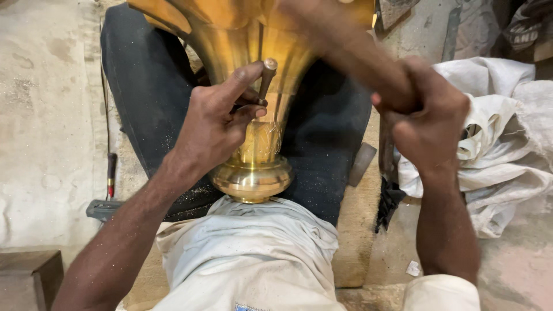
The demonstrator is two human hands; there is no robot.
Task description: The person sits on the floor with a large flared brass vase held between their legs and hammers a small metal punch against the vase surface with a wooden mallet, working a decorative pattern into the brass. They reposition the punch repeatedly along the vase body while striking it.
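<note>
A small metal punch (266, 79) is pinched in the closed fingers of the left hand (216, 124), tip set against the neck of the brass vessel (256, 155) lying across the lap. A blurred mallet handle (345, 49) is gripped in the fisted right hand (429, 112). Risk judged: a glancing blow could skid the punch, scarring brass or striking fingers.

One head-worn camera looks steeply down, close over the person's lap, legs stretching away toward the frame's top.
</note>
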